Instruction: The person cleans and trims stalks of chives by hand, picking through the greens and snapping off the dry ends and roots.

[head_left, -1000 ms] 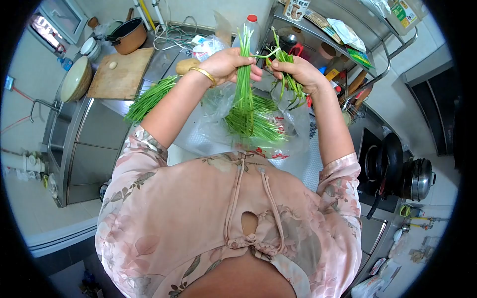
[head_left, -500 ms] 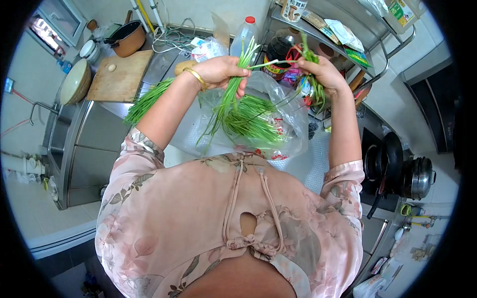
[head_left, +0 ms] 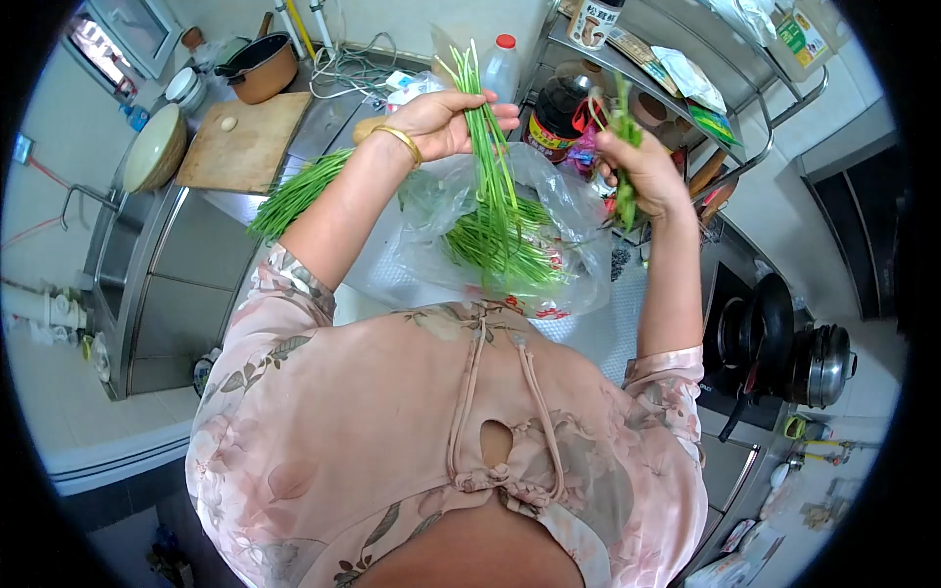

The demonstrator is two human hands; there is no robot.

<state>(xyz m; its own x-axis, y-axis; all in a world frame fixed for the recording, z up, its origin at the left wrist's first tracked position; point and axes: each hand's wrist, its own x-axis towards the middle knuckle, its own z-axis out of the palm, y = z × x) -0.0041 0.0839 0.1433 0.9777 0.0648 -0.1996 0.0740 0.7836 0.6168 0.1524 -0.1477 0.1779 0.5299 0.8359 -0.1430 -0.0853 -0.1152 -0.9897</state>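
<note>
My left hand (head_left: pixel 447 122), with a gold bangle on its wrist, holds a bunch of long green stalks (head_left: pixel 493 162) between thumb and fingers, and some of its fingers are spread. The stalks hang down over an open clear plastic bag (head_left: pixel 578 220). More green stalks (head_left: pixel 529 265) lie in the bag. To the right, my right hand (head_left: pixel 637 171) is closed around a smaller clump of darker green pieces (head_left: pixel 624 127). Another pile of green stalks (head_left: pixel 299 196) lies on the counter at the left, partly behind my left forearm.
A wooden cutting board (head_left: pixel 235 152) carries a small pale round item. Near it are a bowl (head_left: pixel 157 147) and an orange pot (head_left: pixel 265 78). A red-capped bottle (head_left: pixel 502 71) stands behind my left hand. A metal rack (head_left: pixel 647 83) and black pans (head_left: pixel 769 318) are at the right.
The stalk stretched between my hands has come away from the bunch. My left hand's bunch now hangs straighter and its fingers have spread. My right hand has moved right and slightly down with its clump.
</note>
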